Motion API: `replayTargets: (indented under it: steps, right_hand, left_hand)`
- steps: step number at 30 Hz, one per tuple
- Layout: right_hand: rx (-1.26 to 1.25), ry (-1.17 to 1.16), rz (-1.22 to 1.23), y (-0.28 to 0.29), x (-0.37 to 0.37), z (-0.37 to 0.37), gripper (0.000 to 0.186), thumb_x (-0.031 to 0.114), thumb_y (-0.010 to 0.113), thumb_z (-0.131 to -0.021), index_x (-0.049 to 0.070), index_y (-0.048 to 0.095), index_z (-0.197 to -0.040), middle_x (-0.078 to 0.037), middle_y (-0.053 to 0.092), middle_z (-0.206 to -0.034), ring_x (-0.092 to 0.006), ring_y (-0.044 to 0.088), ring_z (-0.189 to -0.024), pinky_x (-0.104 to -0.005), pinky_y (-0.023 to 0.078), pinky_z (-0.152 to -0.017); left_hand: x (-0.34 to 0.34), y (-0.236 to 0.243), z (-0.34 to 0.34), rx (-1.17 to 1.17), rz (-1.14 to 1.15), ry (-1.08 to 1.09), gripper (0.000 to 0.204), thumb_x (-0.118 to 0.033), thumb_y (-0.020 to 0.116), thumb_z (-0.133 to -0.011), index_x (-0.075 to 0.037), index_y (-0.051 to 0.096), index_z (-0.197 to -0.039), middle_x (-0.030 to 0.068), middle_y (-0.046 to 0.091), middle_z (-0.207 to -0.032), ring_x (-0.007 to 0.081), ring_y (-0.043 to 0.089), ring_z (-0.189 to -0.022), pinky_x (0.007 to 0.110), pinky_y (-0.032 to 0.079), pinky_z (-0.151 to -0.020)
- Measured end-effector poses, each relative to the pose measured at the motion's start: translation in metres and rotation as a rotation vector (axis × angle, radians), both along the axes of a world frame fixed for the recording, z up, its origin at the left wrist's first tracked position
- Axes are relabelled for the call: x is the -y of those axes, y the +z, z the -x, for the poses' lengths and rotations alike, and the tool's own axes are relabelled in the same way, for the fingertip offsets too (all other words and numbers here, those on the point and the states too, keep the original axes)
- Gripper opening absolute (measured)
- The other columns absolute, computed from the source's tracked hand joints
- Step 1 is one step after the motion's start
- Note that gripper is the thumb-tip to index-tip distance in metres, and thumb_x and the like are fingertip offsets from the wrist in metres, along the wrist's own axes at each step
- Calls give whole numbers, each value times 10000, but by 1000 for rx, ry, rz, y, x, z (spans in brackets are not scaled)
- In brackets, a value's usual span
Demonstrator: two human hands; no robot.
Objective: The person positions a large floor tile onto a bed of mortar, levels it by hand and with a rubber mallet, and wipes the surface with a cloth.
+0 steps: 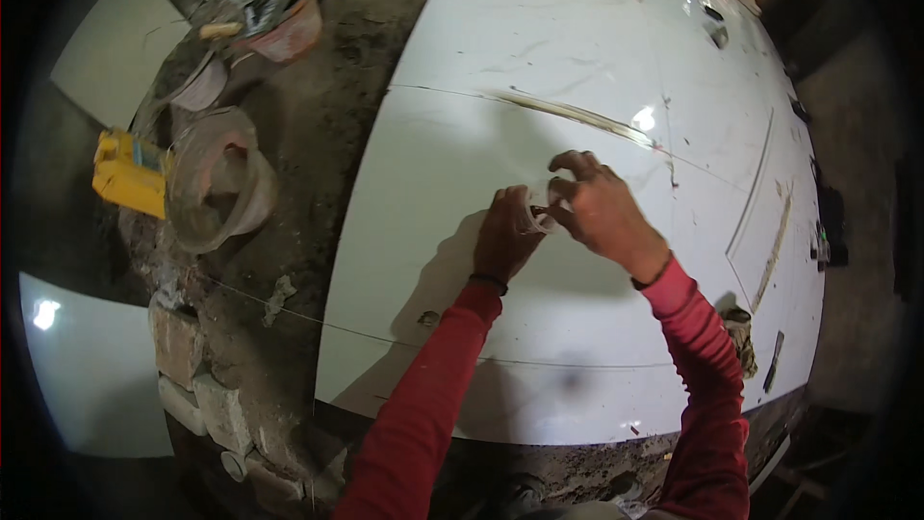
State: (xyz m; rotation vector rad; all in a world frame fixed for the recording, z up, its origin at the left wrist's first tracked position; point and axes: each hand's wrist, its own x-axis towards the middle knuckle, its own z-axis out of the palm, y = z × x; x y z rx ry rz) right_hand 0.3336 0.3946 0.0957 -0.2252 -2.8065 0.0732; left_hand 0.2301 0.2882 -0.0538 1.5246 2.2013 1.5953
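A small, clear plastic cup (536, 220) is held above a large, glossy white tiled surface (433, 183), near its middle. The bare left hand (506, 239), with a dark band at the wrist, grasps the cup from the left, its fingers wrapped around the side. The bare right hand (604, 210) is at the cup's mouth, thumb and fingers bent; whether they pinch anything there I cannot tell. Both forearms wear red long sleeves (414, 414).

Beyond the hands, a narrow brownish-gold strip (577, 119) lies along a joint between tiles. Right of the right forearm lie a crumpled, drab cloth (739, 339) and, just beside it, a thin dark tool (773, 362). On the bare, dark soil to the left, a yellow plastic container (128, 176) stands next to a large, tilted, dirty grey bucket (253, 195). A thin string (366, 333) runs from the soil onto the tiles, and pale blocks (177, 345) line the soil's lower left edge.
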Motion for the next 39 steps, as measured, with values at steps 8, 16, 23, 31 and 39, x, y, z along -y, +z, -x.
replayTargets:
  steps: [8,16,23,31,39]
  right_hand:
    - [-155,22,490,-31,-89,112,109,108,698,-873,1,684,-882,-165,700,-851,-365,662,-745,-372,528,-698]
    - [-21,-279,553,-135,-117,245,157,205,662,-867,127,781,-932,-139,747,-927,-343,714,-857,-418,558,-817]
    - [191,-252,364,-111,-98,272,140,135,659,-850,73,762,-922,-146,741,-876,-308,718,-834,-404,554,-763]
    - [186,-169,121,-112,-103,275,128,132,640,-821,49,731,-856,-209,719,-888,-391,701,-867,-465,561,-788]
    - [192,-299,131,-104,-68,293,158,94,577,-856,44,721,-894,-228,720,-966,-389,718,-889,-460,582,-807]
  left_hand:
    - [51,11,58,233,28,56,490,-292,809,-821,-33,557,-1153,156,586,-1049,305,641,-963,410,553,-790]
    - [56,2,54,100,2,111,535,-333,832,-789,-20,563,-1128,155,588,-1003,360,597,-947,450,503,-831]
    - [69,5,57,166,30,106,514,-302,834,-785,-40,566,-1136,123,595,-1016,329,599,-939,447,498,-839]
    - [63,9,55,172,32,108,506,-312,832,-785,-43,582,-1133,123,608,-1011,321,609,-934,438,505,-828]
    - [73,2,61,112,70,106,472,-312,826,-784,-52,588,-1099,116,624,-980,312,623,-906,425,505,-806]
